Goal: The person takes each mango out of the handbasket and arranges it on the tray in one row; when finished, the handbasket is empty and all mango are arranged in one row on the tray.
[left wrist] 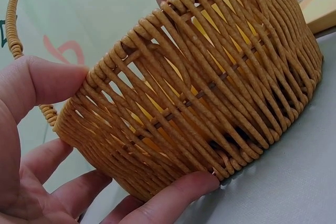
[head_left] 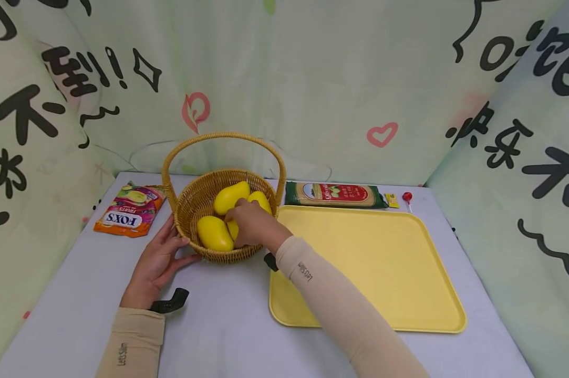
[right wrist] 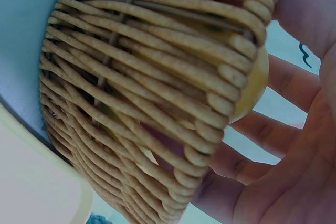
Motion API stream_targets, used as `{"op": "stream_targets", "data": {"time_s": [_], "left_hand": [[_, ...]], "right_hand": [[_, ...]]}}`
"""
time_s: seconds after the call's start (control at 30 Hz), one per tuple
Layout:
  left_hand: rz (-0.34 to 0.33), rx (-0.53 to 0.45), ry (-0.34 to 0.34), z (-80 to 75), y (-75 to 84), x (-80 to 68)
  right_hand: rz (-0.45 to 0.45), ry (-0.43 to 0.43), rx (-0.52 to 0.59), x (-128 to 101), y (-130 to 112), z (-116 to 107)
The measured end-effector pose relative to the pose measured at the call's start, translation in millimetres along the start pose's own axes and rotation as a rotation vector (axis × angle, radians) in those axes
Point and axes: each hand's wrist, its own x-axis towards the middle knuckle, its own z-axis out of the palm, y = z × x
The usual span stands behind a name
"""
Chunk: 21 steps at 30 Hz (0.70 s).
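A round wicker basket [head_left: 189,220] with a tall arched handle stands on the table with several yellow mangoes [head_left: 215,234] inside. My left hand [head_left: 158,262] holds the basket at its near left side. In the left wrist view, one fingertip [left wrist: 58,77] is at the woven rim and another lies low along the wall. My right hand [head_left: 253,223] reaches over the near right rim, its fingers curled down round a mango [head_left: 233,229] among the others. In the right wrist view, the basket wall [right wrist: 147,66] hides most of the fruit and the fingertips.
A yellow tray [head_left: 369,262] lies right of the basket, under my right forearm. Behind it are a green-ended pasta packet [head_left: 336,194], a small yellow sachet [head_left: 392,200] and a red lollipop [head_left: 407,196]. An orange and pink FOX'S sweet bag [head_left: 130,210] lies at left.
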Motion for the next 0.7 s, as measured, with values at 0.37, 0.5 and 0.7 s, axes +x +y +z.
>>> {"op": "stream_targets", "data": {"time_s": [0.37,0.5,0.7], "left_hand": [[0.007,0.003,-0.007,-0.1,-0.8,1.0],[0.005,0.002,-0.01,-0.1,-0.5,0.6],[0.003,0.002,-0.006,-0.2,0.0,-0.2]], "right_hand": [[0.013,0.02,0.052,-7,1,-10],[-0.005,0.033,0.08,-10,3,-12],[-0.058,0.057,0.147,-14,10,-15]]}}
